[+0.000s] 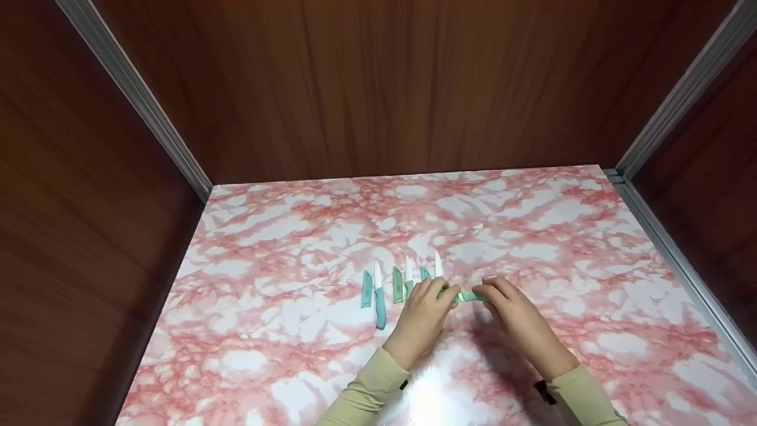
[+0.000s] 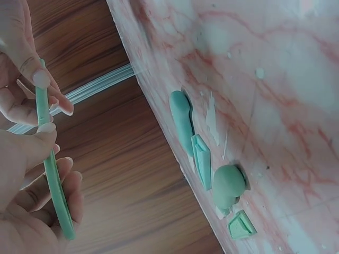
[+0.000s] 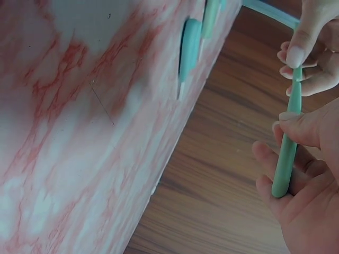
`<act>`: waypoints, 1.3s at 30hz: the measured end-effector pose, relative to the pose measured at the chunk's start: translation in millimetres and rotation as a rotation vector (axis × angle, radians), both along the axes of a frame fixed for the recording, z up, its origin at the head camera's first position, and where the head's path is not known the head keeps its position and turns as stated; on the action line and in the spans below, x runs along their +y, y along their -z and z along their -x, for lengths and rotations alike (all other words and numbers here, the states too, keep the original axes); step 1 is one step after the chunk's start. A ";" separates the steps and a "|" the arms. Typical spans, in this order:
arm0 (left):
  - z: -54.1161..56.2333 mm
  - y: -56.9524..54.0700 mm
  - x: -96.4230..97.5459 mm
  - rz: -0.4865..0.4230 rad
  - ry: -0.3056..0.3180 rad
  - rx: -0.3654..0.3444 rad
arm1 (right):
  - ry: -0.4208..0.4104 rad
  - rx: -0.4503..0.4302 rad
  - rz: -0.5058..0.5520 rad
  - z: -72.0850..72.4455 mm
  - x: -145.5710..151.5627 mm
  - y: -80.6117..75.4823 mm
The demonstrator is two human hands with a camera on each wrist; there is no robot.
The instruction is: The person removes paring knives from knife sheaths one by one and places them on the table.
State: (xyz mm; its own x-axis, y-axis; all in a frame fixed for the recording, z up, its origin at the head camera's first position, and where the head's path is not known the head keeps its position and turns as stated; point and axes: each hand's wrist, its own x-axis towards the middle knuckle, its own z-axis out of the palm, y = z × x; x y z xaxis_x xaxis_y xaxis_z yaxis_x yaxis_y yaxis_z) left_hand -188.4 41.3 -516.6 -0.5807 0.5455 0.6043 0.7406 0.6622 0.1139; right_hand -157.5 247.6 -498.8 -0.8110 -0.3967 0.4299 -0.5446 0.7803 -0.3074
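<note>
Raised in front of me, my left hand (image 1: pixel 421 307) pinches a green knife sheath (image 2: pixel 59 198). My right hand (image 1: pixel 520 316) holds the green handle (image 3: pixel 286 166) of a knife, its rounded end toward the palm. Sheath and handle lie in one line between the hands, and no bare blade shows there. Left of the hands on the table are a blue knife (image 1: pixel 379 305), its blue sheath (image 1: pixel 366 290), a green sheath (image 1: pixel 398 285) and a green knife (image 1: pixel 408 275). Another blue sheath (image 1: pixel 424 273) and a white blade (image 1: pixel 437 264) are partly hidden behind my left hand.
The table (image 1: pixel 266 343) has a red and white marbled top. Dark wood panels (image 1: pixel 378 89) with metal corner strips (image 1: pixel 142 100) stand at the back and both sides. The loose knives lie with their pale blades pointing away from me.
</note>
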 end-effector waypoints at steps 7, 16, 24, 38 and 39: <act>-1.7 -1.0 -2.0 -0.025 0.012 -0.006 | -0.014 0.024 0.005 -0.6 -2.2 -2.2; -5.1 1.4 -0.2 -0.079 0.018 -0.026 | -0.050 0.088 0.006 1.4 -9.0 -1.5; -8.3 1.9 -0.6 -0.120 0.020 -0.089 | -0.039 0.125 -0.013 0.2 -18.8 1.9; -10.3 1.7 -1.7 -0.120 0.006 -0.083 | -0.033 0.199 -0.017 -2.1 -24.2 3.9; -10.6 1.6 -1.7 -0.117 0.004 -0.079 | -0.036 0.211 -0.012 -2.4 -24.3 4.3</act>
